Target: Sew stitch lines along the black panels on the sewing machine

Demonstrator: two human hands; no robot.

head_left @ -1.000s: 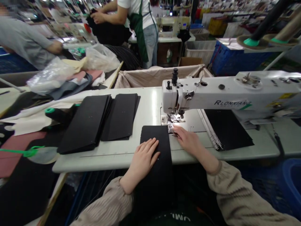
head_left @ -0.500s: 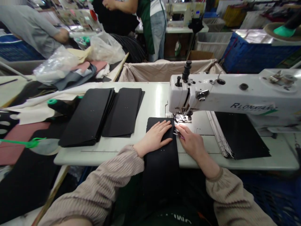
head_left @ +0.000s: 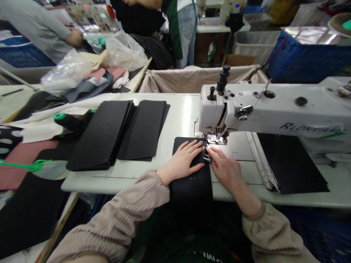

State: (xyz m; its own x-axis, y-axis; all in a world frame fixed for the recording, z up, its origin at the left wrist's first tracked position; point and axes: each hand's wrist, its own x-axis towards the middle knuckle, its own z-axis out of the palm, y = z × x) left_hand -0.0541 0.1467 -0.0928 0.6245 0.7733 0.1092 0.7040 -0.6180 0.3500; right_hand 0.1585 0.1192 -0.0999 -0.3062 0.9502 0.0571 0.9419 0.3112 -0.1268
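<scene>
My left hand (head_left: 183, 163) lies flat with fingers spread on a black panel (head_left: 192, 197), which hangs over the table's front edge toward my lap. Close by, my right hand (head_left: 225, 168) is closed around small thread snips (head_left: 207, 158); their two pointed blades stick out to the left, apart, over the panel's right edge. The right fingertips rest beside that edge, just in front of the presser foot (head_left: 216, 138) of the white sewing machine (head_left: 260, 109). Most of the snips' body is hidden in my palm.
Two stacks of black panels, a larger stack (head_left: 101, 135) and a smaller stack (head_left: 145, 129), lie left on the table (head_left: 109, 182). Another panel stack (head_left: 293, 164) with pale edges sits under the machine arm. A thread cone (head_left: 70, 122) lies far left. Two people work beyond the cloth-lined bin (head_left: 175, 80).
The view has shifted slightly, so the machine appears further right. Both hands keep nearly the same places on and beside the panel; the snips' blades show a little more clearly.
</scene>
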